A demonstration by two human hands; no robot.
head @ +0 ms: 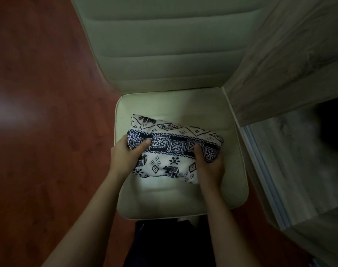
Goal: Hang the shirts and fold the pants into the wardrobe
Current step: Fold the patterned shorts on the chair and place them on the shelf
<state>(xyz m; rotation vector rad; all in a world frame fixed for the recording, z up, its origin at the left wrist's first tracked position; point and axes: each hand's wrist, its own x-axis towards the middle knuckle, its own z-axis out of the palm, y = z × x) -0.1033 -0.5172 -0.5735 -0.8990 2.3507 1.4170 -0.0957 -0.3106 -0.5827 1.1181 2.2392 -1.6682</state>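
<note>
Both hands grip a folded bundle of patterned pants lying on a pale chair seat. Left hand holds the bundle's left end, thumb on top. Right hand clutches the right end, fingers curled into the cloth. White fabric carries navy bands and elephant prints. Reddish wood floor lies left; a pale wood wardrobe stands right of the chair.

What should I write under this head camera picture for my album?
Folded patterned pants on a pale chair, gripped by the left hand and right hand, beside the wardrobe.
</note>
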